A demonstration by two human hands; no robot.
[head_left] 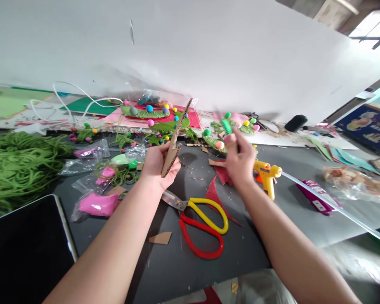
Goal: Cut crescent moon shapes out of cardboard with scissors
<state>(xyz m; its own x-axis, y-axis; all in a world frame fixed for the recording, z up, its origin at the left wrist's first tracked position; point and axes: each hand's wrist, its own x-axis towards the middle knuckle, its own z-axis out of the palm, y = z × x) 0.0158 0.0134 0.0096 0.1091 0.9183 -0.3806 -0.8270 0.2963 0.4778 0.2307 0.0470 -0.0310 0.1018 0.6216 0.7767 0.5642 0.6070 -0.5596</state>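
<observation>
My left hand [158,165] is closed around the lower end of a thin brown cardboard piece [176,136], held edge-on and pointing up and away. My right hand [240,160] is raised beside it, blurred by motion, with its fingers pinched on a small green ribbed piece [226,126]. Below my hands, scissors [200,222] with one yellow and one red handle lie on the dark grey table [304,215]. A yellow glue gun [267,173] rests just right of my right hand, a clear glue stick running from its back.
A heap of green cord [17,162] lies at the far left, and a dark tablet [25,249] sits at the near left. Plastic bags with pink material [96,205] lie left of my left hand. Green leaves with coloured pompoms [155,114] line the back. Red scraps [220,185] lie near the scissors.
</observation>
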